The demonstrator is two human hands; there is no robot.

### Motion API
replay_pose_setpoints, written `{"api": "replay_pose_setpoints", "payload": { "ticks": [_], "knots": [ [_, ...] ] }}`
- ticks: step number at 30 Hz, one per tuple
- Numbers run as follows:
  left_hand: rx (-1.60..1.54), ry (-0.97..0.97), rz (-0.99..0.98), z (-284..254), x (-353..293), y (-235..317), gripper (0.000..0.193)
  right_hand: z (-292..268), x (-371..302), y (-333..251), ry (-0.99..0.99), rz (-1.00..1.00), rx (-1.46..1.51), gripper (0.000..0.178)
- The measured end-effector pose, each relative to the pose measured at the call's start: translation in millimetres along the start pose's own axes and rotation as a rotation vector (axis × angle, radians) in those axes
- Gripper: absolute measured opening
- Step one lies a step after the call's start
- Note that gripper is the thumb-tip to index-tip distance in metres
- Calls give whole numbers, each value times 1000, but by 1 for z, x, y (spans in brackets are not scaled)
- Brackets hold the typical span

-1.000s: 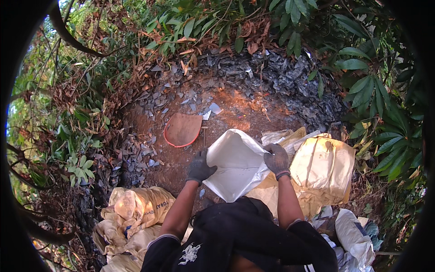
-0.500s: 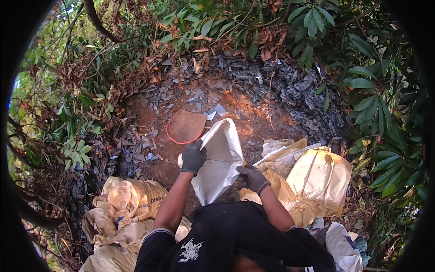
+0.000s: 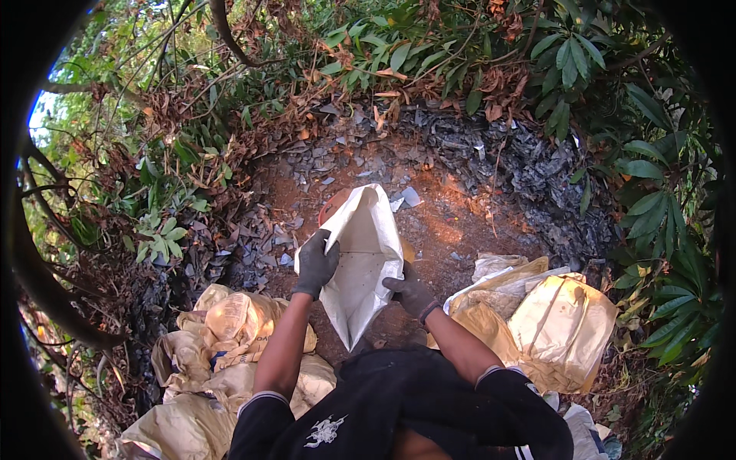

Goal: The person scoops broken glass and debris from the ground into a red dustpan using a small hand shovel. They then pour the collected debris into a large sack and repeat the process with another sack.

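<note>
In front of me hangs a white woven sack [image 3: 362, 264] with its mouth spread wide and its pale inside showing. My left hand [image 3: 316, 264], in a dark glove, is closed around the sack's left edge. On the opposite edge my right hand [image 3: 411, 291], gloved too, pinches the material; part of its fingers is hidden behind the sack. A shallow reddish scoop [image 3: 330, 208] with a red rim lies on the ground just beyond, mostly covered by the sack.
Bulging yellowish sacks [image 3: 238, 330] sit near left. Flattened yellowish sacks [image 3: 563, 322] lie at right. A dark heap of thin scrap [image 3: 529, 180] spreads at far right, and grey flakes cover the reddish soil [image 3: 437, 222]. Leafy bushes [image 3: 655, 192] and a bent branch [image 3: 57, 291] border the ground.
The sack has shifted left over the ground along with both hands and now covers most of the scoop. My view has turned slightly, so the surroundings sit farther right.
</note>
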State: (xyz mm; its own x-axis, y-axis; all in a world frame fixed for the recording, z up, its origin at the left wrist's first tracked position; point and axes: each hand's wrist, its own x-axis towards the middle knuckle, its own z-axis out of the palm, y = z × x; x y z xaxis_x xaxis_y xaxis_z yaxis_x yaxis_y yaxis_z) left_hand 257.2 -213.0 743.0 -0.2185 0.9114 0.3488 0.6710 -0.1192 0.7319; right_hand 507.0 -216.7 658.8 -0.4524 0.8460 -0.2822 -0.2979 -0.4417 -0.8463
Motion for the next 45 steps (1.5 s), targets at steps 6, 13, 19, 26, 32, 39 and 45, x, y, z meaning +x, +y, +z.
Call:
{"api": "replay_pose_setpoints", "payload": {
  "ticks": [6, 13, 19, 26, 32, 39, 45],
  "knots": [
    [341, 17, 82, -37, -20, -38, 21, -51, 23, -32, 885, -137, -1086, 48],
    [502, -192, 25, 7, -45, -17, 31, -94, 16, -100, 699, -206, -1275, 40],
    [329, -29, 413, 88, -25, 37, 49, -53, -3, -148, 246, -287, -1310, 46],
    [65, -200, 253, 131, 18, 56, 26, -31, -65, -179, 689, -225, -1505, 93],
    [148, -295, 247, 125, 38, 55, 21, -134, -69, -137, 991, -206, -1339, 41],
    [159, -318, 240, 112, 44, 43, 26, -153, -60, -153, 980, -248, -1187, 21],
    [425, -264, 391, 90, 32, 97, 62, -135, -45, -167, 675, -283, -1268, 25]
  ]
}}
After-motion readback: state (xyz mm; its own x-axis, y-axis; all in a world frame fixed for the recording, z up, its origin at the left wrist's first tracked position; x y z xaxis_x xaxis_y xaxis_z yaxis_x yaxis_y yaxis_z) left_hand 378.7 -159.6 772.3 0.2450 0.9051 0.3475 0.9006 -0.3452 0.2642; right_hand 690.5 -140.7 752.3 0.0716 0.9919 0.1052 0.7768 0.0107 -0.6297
